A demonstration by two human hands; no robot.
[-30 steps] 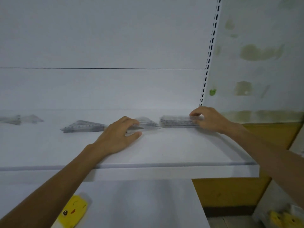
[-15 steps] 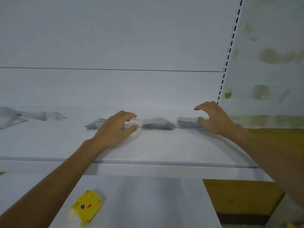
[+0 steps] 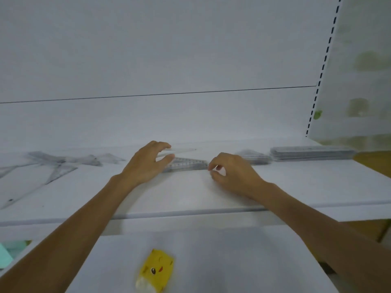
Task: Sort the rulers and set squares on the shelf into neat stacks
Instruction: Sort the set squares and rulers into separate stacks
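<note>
A low stack of clear set squares (image 3: 186,163) lies on the white shelf (image 3: 190,193). My left hand (image 3: 146,166) arches over its left end, thumb on the near side and fingers on the far side. My right hand (image 3: 230,172) has curled fingers that pinch the stack's right tip. A thin clear ruler (image 3: 183,150) lies just behind the stack. To the right sit a smaller set-square pile (image 3: 254,156) and a neat ruler stack (image 3: 311,153). Loose set squares (image 3: 63,162) lie scattered at the left.
The slotted shelf upright (image 3: 321,66) marks the right end, with a stained wall beyond it. On the lower shelf lies a yellow cartoon-faced packet (image 3: 157,269). A teal object (image 3: 5,254) shows at the lower left edge. The shelf's front lip (image 3: 190,214) runs under both forearms.
My right hand left the ruler stack and moved left to the right tip of the set-square stack. My left hand stayed at that stack's left end. The view swung left.
</note>
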